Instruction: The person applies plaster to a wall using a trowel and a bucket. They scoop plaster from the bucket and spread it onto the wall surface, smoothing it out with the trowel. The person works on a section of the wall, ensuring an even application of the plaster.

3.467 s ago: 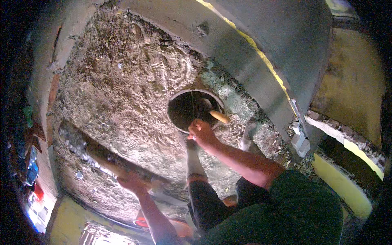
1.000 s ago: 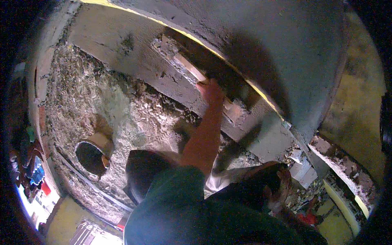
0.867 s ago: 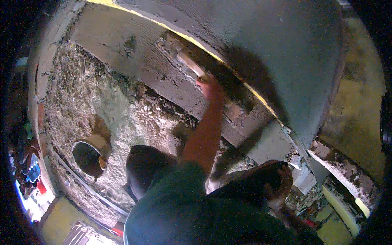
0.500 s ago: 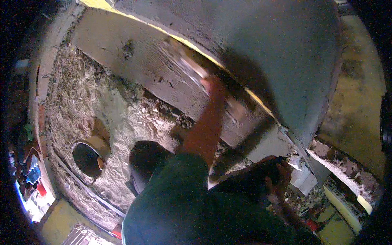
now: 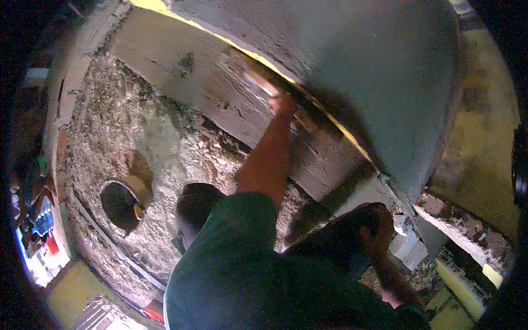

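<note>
My left hand [image 5: 279, 103] is closed round the pale wooden handle [image 5: 258, 81] of a long float [image 5: 307, 122], blurred at both ends, which lies along a strip of grey plaster or concrete [image 5: 159, 49] just beside a yellow edge strip [image 5: 346, 132]. My right hand [image 5: 377, 239] rests over my dark-clad right knee [image 5: 346, 234], holding nothing I can see, thumb apart from the fingers. Left of my other knee stands a round bucket [image 5: 137, 187] with a wooden tool handle inside its rim, on rough rubble ground [image 5: 110, 121].
A smooth grey surface [image 5: 396, 66] lies beyond the yellow strip. To the right are a yellowish surface [image 5: 478, 143], a broken ledge [image 5: 456, 231] and pale block pieces [image 5: 412, 253]. A long strip [image 5: 137, 269] runs along the left, near mixed coloured clutter [image 5: 44, 223].
My left hand has moved from the lower left onto the plaster strip with the float, then slightly upward. My right hand has left the bucket for my knee. The view has swung, shifting the bucket leftward.
</note>
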{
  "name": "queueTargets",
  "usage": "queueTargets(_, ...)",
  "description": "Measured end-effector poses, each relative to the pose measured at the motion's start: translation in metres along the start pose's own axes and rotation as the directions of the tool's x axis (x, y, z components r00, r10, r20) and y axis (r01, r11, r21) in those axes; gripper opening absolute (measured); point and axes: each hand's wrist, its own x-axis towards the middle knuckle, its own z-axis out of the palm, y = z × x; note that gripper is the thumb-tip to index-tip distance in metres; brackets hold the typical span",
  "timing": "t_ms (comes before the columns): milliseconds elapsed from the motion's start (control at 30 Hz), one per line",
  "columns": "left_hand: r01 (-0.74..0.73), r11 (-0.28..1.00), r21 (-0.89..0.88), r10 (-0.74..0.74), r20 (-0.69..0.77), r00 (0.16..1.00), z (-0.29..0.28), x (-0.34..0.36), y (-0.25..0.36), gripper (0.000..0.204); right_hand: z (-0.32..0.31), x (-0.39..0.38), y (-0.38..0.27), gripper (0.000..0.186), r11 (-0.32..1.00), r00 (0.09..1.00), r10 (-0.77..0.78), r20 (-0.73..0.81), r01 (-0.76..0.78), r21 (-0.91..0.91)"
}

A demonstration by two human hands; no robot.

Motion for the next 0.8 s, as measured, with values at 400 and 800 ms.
queueTargets(400, -0.427, 0.846, -0.318, 0.449, -0.004, 0.893, -0.165, -0.161, -0.099, 0.051, 0.200, 0.274, -0.001, 0.070, 0.915, 0.920, -0.385, 0.072, 0.390, -0.101)
queueTargets(800, 0.362, 0.194, -0.912, -0.197, 0.325, 0.925, -0.015, -0.386, -0.234, 0.038, 0.313, 0.356, -0.074, 0.063, 0.973, 0.968, -0.230, 0.105, 0.224, 0.062)
